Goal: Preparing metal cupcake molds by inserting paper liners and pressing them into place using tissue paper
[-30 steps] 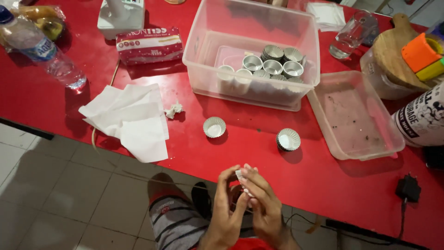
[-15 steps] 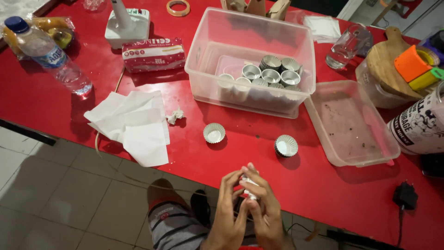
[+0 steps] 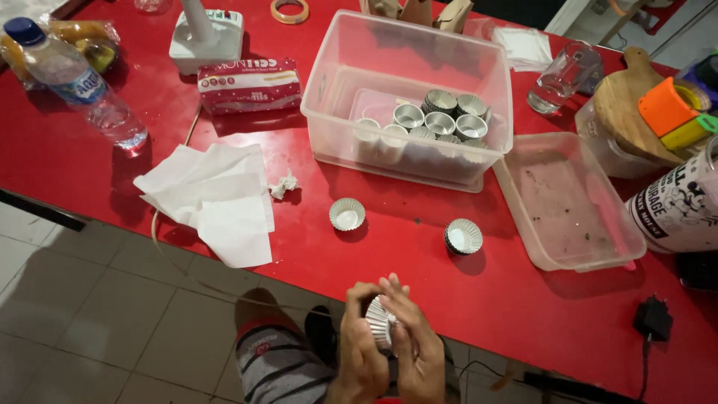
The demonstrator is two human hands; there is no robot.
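1. Left hand (image 3: 359,352) and right hand (image 3: 415,348) meet at the near edge of the red table (image 3: 389,247), both closed around one small fluted metal cup (image 3: 379,322). The cup sits on its side between the fingers, just off the table edge.
2. Two more fluted cups stand on the table ahead of the hands: left cup (image 3: 347,215) and right cup (image 3: 464,236), well apart from each other.
3. A clear plastic tub (image 3: 329,97) stands further back, with a batch of the same metal cups (image 3: 441,120) clustered at its right side.
4. Its flat clear lid (image 3: 572,202) lies to the right, just beside the tub, speckled with dirt.
5. White paper napkins (image 3: 209,198) lie spread at left, with a crumpled scrap (image 3: 283,185) just beside them.
6. Packages: a red-and-white rectangular tissue pack (image 3: 249,84) lies flat left of the tub. A clear water bottle (image 3: 75,82) with a blue cap and blue-white label lies at far left.
7. At the right edge stands a white cylindrical container (image 3: 684,206) with black print and a cartoon figure; a wooden board (image 3: 636,105) and orange and yellow-green blocks (image 3: 673,112) sit behind it.
8. A black plug adapter (image 3: 653,320) lies near the front right.
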